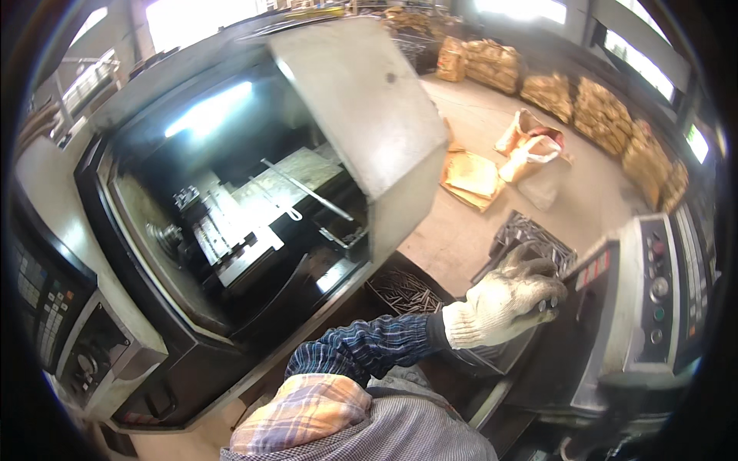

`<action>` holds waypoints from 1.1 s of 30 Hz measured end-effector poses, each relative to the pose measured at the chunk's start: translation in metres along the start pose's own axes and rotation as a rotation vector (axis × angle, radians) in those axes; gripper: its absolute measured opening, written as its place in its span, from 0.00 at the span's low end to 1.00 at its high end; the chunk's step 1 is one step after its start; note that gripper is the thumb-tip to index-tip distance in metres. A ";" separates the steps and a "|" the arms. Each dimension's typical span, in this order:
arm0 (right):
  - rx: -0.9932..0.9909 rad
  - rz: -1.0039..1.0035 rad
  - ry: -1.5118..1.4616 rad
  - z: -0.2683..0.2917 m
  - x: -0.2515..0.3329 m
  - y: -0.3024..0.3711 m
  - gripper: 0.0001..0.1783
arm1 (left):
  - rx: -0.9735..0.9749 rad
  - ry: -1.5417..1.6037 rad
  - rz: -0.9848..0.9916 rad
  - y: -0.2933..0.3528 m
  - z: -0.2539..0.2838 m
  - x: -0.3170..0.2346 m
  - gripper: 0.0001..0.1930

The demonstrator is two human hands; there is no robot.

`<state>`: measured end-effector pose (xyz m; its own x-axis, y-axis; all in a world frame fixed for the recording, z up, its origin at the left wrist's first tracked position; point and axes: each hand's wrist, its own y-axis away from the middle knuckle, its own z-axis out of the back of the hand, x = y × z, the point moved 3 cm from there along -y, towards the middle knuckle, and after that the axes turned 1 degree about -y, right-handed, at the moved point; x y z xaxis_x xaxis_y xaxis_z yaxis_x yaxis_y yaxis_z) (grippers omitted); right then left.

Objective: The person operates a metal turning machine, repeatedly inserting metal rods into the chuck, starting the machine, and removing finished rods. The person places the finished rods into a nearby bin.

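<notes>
My left hand (507, 300), in a white knitted glove, reaches across my body to the right. Its fingers are curled round small metal pins (546, 304), whose grey ends show between them. Beneath and behind this hand are a tray of dark metal pieces (538, 237) and a lower grey bin (492, 355), partly covered by the glove and wrist. Nearer the machine, a bin holds many loose metal pins (403, 290). My right hand does not show.
On the left stands a lathe with its grey door (369, 100) open, showing a chuck (163, 237) and a lit tool slide (231, 238). A control panel (46, 300) is at far left, a second machine panel (657, 292) at right. Sacks (530, 146) lie beyond.
</notes>
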<state>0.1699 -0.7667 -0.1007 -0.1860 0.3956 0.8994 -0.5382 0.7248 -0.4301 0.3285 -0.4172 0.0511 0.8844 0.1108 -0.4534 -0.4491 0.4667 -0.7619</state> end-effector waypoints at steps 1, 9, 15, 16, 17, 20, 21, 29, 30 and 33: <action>0.107 -0.070 -0.137 -0.044 -0.002 0.012 0.26 | -0.022 -0.017 0.008 0.015 0.017 0.008 0.21; 1.068 -0.405 -0.686 -0.341 0.046 0.155 0.18 | -0.097 -0.195 0.178 0.107 0.174 0.024 0.17; 1.627 0.190 -0.473 -0.469 0.195 0.245 0.17 | -0.364 -0.245 0.397 0.181 0.280 0.016 0.15; 1.663 0.175 -0.550 -0.478 0.209 0.256 0.16 | -0.427 -0.286 0.406 0.191 0.293 0.014 0.15; 1.723 0.145 -0.636 -0.492 0.222 0.273 0.16 | -0.525 -0.252 0.554 0.204 0.307 0.010 0.14; 1.907 -0.221 -0.480 -0.519 0.248 0.303 0.16 | -0.825 -0.207 0.788 0.249 0.341 0.028 0.14; 1.925 -0.221 -0.459 -0.526 0.255 0.309 0.16 | -0.926 -0.298 0.808 0.264 0.356 0.040 0.15; 2.077 -0.216 -0.427 -0.604 0.241 0.336 0.16 | -0.762 -1.158 1.596 0.346 0.470 0.122 0.19; 2.089 -0.210 -0.436 -0.613 0.240 0.336 0.16 | -0.679 -1.246 1.683 0.364 0.492 0.133 0.20; 2.088 -0.211 -0.441 -0.636 0.232 0.332 0.16 | -0.412 -1.500 1.996 0.434 0.559 0.150 0.22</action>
<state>0.4707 -0.0755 -0.0841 0.0191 0.0664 0.9976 -0.3985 -0.9146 0.0685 0.3374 0.2926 -0.0884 -0.9503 0.3009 -0.0794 -0.2840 -0.9429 -0.1740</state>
